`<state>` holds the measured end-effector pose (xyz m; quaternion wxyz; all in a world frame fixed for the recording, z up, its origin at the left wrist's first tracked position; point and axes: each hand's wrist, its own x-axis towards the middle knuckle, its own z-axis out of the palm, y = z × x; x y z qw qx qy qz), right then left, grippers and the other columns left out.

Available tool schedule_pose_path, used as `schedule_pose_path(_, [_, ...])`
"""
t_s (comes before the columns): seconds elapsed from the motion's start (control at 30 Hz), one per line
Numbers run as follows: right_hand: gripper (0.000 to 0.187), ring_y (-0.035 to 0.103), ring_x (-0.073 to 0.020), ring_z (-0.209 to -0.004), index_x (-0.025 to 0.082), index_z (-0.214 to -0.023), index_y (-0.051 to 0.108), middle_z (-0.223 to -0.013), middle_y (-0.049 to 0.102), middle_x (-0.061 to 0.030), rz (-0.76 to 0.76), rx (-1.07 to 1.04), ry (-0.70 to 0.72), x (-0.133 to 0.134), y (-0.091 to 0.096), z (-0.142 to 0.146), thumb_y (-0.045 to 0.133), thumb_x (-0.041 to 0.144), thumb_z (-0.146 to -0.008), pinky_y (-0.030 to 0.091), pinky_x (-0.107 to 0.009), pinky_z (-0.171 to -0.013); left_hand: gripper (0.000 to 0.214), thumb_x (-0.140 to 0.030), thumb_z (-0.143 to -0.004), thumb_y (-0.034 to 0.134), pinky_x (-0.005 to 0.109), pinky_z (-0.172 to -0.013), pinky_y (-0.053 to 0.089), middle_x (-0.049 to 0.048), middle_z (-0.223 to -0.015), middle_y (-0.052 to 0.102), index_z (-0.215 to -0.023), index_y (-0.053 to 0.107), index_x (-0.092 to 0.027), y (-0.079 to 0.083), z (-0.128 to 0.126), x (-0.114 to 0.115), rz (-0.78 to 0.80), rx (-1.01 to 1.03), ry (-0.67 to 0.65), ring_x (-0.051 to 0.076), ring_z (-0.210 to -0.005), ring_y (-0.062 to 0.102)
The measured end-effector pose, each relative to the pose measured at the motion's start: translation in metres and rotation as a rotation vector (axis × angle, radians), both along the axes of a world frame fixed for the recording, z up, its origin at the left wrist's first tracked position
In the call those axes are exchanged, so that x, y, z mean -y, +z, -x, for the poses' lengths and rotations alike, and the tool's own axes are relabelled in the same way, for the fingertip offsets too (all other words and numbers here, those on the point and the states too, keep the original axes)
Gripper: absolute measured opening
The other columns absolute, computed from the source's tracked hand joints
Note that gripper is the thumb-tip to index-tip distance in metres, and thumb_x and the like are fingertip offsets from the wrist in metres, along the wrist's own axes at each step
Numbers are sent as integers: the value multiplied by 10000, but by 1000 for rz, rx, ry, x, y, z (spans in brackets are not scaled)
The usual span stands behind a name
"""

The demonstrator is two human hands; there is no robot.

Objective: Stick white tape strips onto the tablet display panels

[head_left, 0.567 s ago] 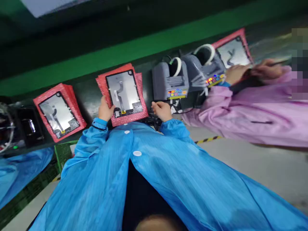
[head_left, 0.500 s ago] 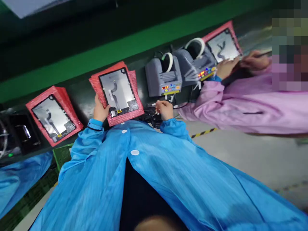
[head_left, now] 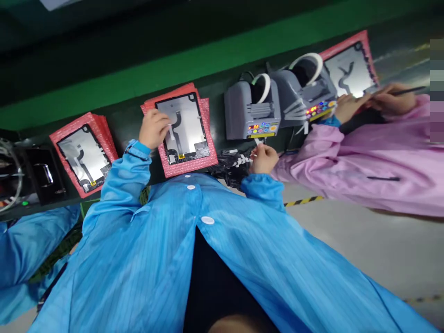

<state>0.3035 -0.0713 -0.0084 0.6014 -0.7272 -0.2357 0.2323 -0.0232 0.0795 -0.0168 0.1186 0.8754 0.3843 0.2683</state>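
A flat panel (head_left: 190, 120) with a silvery face, black border and dark ribbon cable lies on pink bubble-wrap sheets (head_left: 163, 164) in front of me. My left hand (head_left: 154, 128) is over the panel's left edge, fingers closed at the upper end of a white strip (head_left: 171, 134) on its face. To the right, my right hand (head_left: 264, 158) is pinched just below the front of a grey tape dispenser (head_left: 237, 115). A small white tape piece (head_left: 258, 142) shows at its fingertips. Beside that hand is a black plastic bag (head_left: 227, 164) with white scraps on it.
A similar panel (head_left: 83, 159) lies on pink wrap at left, near a black device (head_left: 45, 173). A second tape dispenser (head_left: 294, 99) stands at right. There a co-worker's hands (head_left: 391, 99), one holding a thin dark tool, are at another panel (head_left: 347, 69).
My left hand has let go of the pink wrap's left edge and moved up onto the panel by the white strip. My right hand has come closer to the dispenser's front.
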Motion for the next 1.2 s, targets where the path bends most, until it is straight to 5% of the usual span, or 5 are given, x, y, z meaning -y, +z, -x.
schedule_pose_path(0.13, [282,435,-70,-489,197,-681,518,-548,496,61,11,185,319,-10,8,29,635,397,-842,376,-212,-514,420,-447,-956,422,582,-1110,287,70,-1347,648,-1202,693,-242,-14,-13,-19,118,-57,-186,348,-1349,420])
schedule_pose_path(0.4, [110,607,-178,-787,178,-806,581,-774,647,-33,328,629,809,-126,25,104,527,186,-902,480,-337,-839,738,-838,-801,369,586,-1171,-30,-65,-1501,507,-1266,617,-320,-22,-17,-26,260,-111,-176,280,-1395,239])
schedule_pose_path(0.83, [289,630,-302,-1176,125,-1123,668,-1204,689,-147,699,904,920,-146,50,134,440,211,-966,473,-436,-995,586,-695,-911,432,625,-1176,27,10,-1551,452,-1357,601,-353,-33,-18,-23,146,-149,-204,368,-1457,258])
schedule_pose_path(1.1, [70,656,-303,-1066,164,-800,595,-908,684,-126,526,796,774,-156,27,139,610,187,-864,462,-491,-1008,651,-671,-877,539,696,-1152,82,102,-1452,561,-1401,574,-288,-39,-20,-22,121,-7,-183,422,-1412,345])
schedule_pose_path(1.2, [204,639,-288,-1025,200,-761,528,-777,621,-67,356,743,646,-158,16,129,729,232,-775,467,-490,-975,647,-678,-877,514,709,-1138,78,102,-1453,560,-1370,601,-268,-36,-20,-21,131,4,-174,432,-1406,342])
